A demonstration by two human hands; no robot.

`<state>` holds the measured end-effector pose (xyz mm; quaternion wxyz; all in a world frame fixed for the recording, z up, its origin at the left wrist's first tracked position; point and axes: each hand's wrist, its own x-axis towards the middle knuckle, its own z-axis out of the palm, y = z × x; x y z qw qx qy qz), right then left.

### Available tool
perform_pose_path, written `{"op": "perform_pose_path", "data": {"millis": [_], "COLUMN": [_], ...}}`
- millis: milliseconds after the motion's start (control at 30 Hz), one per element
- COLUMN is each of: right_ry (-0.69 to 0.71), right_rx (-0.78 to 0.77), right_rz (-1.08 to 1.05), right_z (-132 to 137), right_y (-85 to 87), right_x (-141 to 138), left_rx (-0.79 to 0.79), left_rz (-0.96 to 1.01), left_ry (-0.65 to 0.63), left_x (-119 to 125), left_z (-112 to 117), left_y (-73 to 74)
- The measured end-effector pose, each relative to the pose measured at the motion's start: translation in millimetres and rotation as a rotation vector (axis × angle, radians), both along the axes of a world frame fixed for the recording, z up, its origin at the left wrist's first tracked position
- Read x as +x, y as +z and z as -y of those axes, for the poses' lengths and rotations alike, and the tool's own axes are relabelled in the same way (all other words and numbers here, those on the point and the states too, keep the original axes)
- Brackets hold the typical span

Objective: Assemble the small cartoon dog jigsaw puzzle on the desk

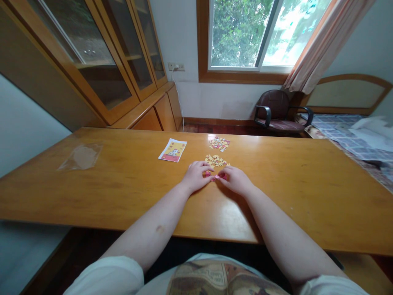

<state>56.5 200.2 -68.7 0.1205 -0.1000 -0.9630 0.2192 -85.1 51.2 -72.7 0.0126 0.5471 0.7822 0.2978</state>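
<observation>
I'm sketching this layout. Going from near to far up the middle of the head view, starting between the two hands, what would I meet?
Pink puzzle pieces → mostly yellow pile of pieces → mixed pink-and-yellow pile → window.

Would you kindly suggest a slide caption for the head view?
Left hand and right hand at pink puzzle pieces, yellow pieces beyond.
</observation>
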Motion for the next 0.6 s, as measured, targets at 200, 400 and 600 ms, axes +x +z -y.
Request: {"op": "perform_pose_path", "data": {"millis": [200, 400, 600], "right_ry": [-0.013, -0.031, -0.028], "right_rx": [0.044, 0.061, 0.044], "right_rz": [0.144, 0.19, 0.191], "right_z": [4.1, 6.9, 7.4], "right_y": [3.6, 7.2, 6.5], "right_x": [-1.6, -3.1, -3.9], "left_rx": [-0.118, -0.115, -0.112], "left_rz": [-0.038, -0.046, -0.05], "left_ry": [-0.035, -0.051, -0.07], "left_x": [-0.5, 0.2, 1.5], "left_z": [-0.6, -0.9, -0.5], "left_y": [-0.4, -3.0, -4.0]}}
